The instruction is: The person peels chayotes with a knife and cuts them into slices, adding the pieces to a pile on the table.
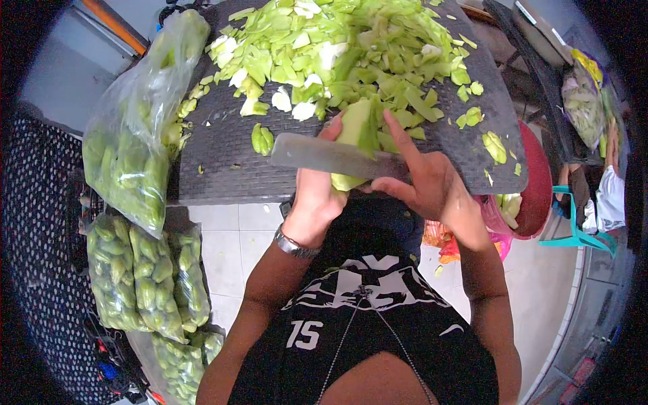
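A part-pared vegetable (352,127) is gripped by the left hand (318,189), a knife (317,154) seemingly by the right hand (432,183); cuttings (290,61) are heaped far, bagged vegetables (115,270) at left remaining whole.

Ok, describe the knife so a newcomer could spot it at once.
Find the dark woven table at the top. Near its front edge, the right hand holds the knife across the green vegetable in the left hand. Its long, flat grey blade stands out from the green pieces beyond.
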